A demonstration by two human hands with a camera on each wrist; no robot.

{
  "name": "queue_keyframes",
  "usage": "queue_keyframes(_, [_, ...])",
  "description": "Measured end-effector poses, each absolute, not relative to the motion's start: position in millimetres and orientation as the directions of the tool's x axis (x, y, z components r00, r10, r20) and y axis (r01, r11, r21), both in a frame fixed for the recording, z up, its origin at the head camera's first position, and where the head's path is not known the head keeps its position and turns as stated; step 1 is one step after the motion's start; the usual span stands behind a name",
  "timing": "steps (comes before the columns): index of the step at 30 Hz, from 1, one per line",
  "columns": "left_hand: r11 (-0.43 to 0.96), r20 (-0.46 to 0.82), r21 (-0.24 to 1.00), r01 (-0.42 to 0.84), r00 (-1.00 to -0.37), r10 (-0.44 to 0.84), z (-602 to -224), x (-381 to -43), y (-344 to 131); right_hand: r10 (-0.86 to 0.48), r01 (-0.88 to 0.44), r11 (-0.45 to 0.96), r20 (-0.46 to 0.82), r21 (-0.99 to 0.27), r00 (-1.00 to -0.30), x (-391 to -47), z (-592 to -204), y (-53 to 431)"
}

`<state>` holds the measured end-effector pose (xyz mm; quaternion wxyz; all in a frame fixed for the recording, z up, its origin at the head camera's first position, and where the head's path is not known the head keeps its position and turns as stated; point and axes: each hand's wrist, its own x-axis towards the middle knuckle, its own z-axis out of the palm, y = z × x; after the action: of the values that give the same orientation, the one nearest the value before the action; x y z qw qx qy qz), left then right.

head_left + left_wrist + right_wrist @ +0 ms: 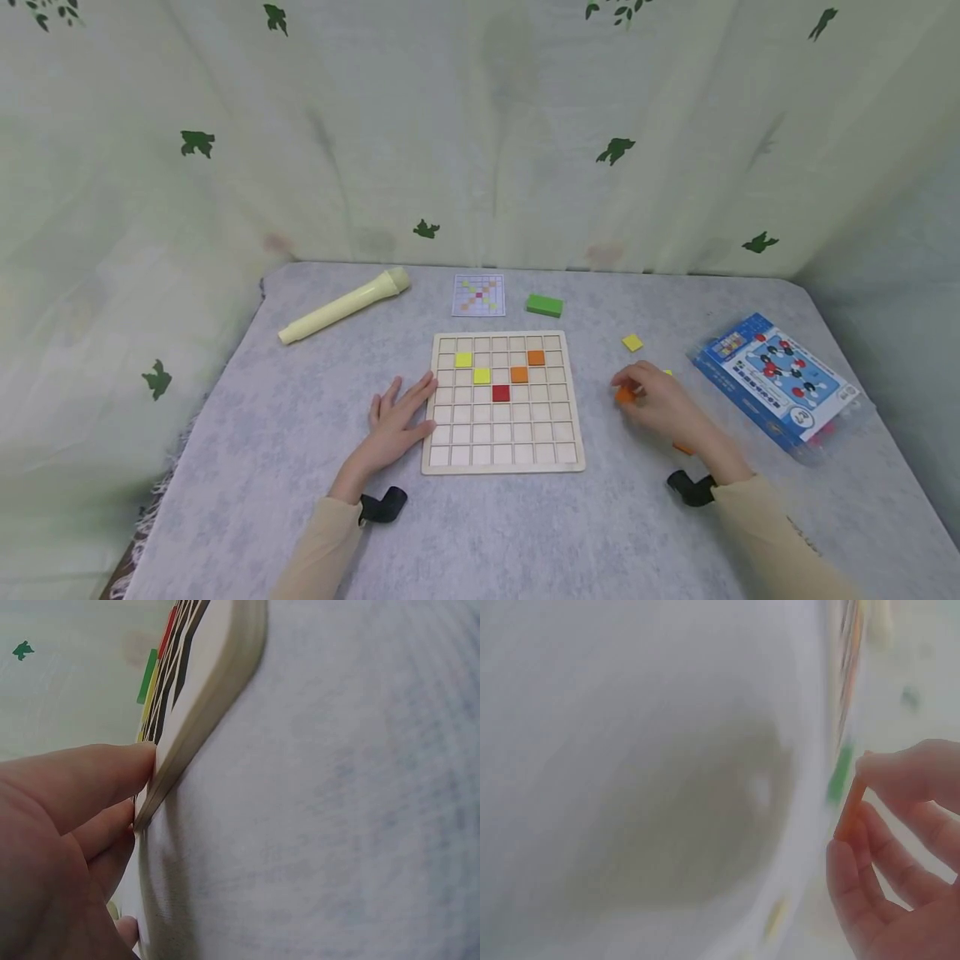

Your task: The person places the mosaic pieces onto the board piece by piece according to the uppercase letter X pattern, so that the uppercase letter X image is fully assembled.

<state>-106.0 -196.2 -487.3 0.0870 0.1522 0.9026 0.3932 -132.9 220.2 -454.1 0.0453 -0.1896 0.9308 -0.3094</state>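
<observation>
A wooden grid board (502, 467) lies in the middle of the table, with two yellow tiles (464, 360), two orange tiles (536, 357) and one red tile (501, 392) in its squares. My left hand (393, 429) rests at the board's left edge, fingers mostly straight and fingertips against the rim (176, 742). To the right of the board, my right hand (660, 404) pinches an orange tile (851, 806) between thumb and fingers, held above the table. Partly hidden around that hand are a yellow tile (667, 373) and another orange tile (682, 448).
Behind the board lie a small pattern card (478, 296) and a green block (544, 305). A pale yellow microphone-shaped tube (345, 307) lies back left. One yellow tile (632, 342) sits right of the board, and a blue box in clear plastic (780, 383) lies far right.
</observation>
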Motion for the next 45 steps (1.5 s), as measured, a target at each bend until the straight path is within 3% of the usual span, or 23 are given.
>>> queue_keyframes(8, [0.648, -0.037, 0.731, 0.214, -0.936, 0.35, -489.5, -108.8, -195.5, -0.58, -0.466, 0.61, 0.04, -0.641, -0.814, -140.6, -451.2, 123.7])
queue_keyframes(15, [0.65, -0.039, 0.731, 0.209, -0.938, 0.346, -489.9, -108.9, -194.8, -0.698, -0.56, 0.578, -0.003, -0.593, -0.716, -144.6, -452.9, 63.3])
queue_keyframes(24, [0.657, -0.051, 0.725, 0.204, -0.937, 0.347, -488.5, -109.6, -194.3, -0.688, -0.575, 0.647, -0.058, -0.501, -0.724, -142.8, -457.3, 37.8])
queue_keyframes(33, [0.655, -0.05, 0.727, 0.205, -0.936, 0.349, -488.2, -109.1, -194.6, -0.546, -0.365, 0.618, -0.046, -0.697, -0.837, -146.6, -452.6, 90.4])
queue_keyframes(45, [0.652, -0.047, 0.733, 0.195, -0.941, 0.335, -488.1, -105.5, -196.3, -0.287, -0.23, 0.793, -0.011, -0.564, -0.958, -152.4, -456.4, 243.3])
